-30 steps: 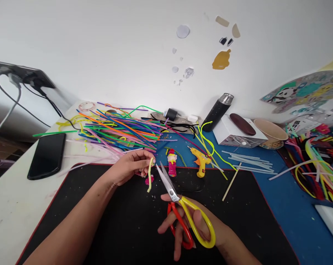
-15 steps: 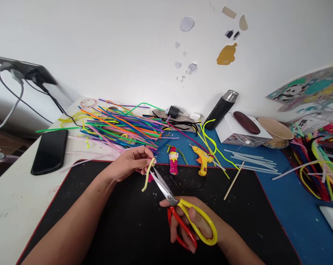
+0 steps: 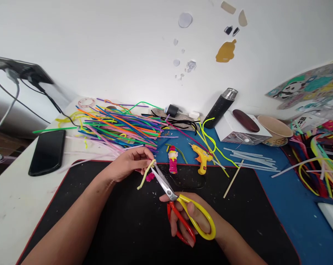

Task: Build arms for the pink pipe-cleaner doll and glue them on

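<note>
My left hand pinches a short pale yellow pipe cleaner, whose free end hangs down and to the left. My right hand grips scissors with one red and one yellow handle, fingers through the loops. The slightly parted blade tips reach the pipe cleaner close to my left fingertips. Just below those fingertips lies a magenta fuzzy piece, partly hidden. A small pipe-cleaner figure in magenta, yellow and red rests beyond the blades, and a yellow glue gun lies to its right.
Many coloured pipe cleaners are heaped at the back left, near a black phone. Clear glue sticks and a thin wooden stick lie right. A black flask, white box and paper bowl stand by the wall.
The scissor tips have come up slightly against the pipe cleaner by my left fingers. The pipe cleaner's free end has swung a little to the left, and more of the magenta piece shows.
</note>
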A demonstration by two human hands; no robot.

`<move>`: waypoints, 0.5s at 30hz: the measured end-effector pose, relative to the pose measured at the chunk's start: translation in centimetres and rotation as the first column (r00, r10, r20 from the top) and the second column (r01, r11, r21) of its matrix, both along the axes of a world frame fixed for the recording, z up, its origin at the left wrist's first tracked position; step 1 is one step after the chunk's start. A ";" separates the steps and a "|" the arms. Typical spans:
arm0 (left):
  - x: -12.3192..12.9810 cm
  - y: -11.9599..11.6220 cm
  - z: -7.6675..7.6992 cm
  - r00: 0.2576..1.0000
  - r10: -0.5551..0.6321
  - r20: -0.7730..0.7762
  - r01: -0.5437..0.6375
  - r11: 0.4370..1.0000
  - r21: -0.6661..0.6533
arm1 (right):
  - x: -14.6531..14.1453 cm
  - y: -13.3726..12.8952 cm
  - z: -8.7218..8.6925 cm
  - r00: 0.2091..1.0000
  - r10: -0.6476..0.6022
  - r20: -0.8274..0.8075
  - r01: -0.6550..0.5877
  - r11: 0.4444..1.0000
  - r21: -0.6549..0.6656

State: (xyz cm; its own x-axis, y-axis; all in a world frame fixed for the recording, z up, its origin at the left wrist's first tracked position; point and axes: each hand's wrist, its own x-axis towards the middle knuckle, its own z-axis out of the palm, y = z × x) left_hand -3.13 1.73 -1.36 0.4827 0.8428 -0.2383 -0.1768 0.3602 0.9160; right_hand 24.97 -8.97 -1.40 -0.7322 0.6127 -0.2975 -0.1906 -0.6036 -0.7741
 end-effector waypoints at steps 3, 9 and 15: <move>0.0 0.0 0.0 1.000 0.021 0.002 -0.021 1.000 -0.010 | 0.1 -0.1 0.0 1.000 -0.002 0.013 0.002 1.000 0.000; -0.1 -0.1 0.3 1.000 -0.007 -0.006 0.007 1.000 0.000 | 0.0 0.1 0.3 1.000 -0.018 0.017 0.017 1.000 0.024; 0.0 -0.2 0.4 1.000 -0.010 -0.023 0.010 1.000 -0.011 | -0.1 0.2 0.2 1.000 -0.020 0.012 0.020 0.999 0.028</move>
State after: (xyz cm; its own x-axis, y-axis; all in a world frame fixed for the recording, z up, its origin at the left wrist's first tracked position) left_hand -3.10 1.58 -1.01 0.4854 0.8352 -0.2584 -0.1518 0.3716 0.9159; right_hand 24.89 -8.80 -1.17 -0.7160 0.6355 -0.2891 -0.1925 -0.5777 -0.7932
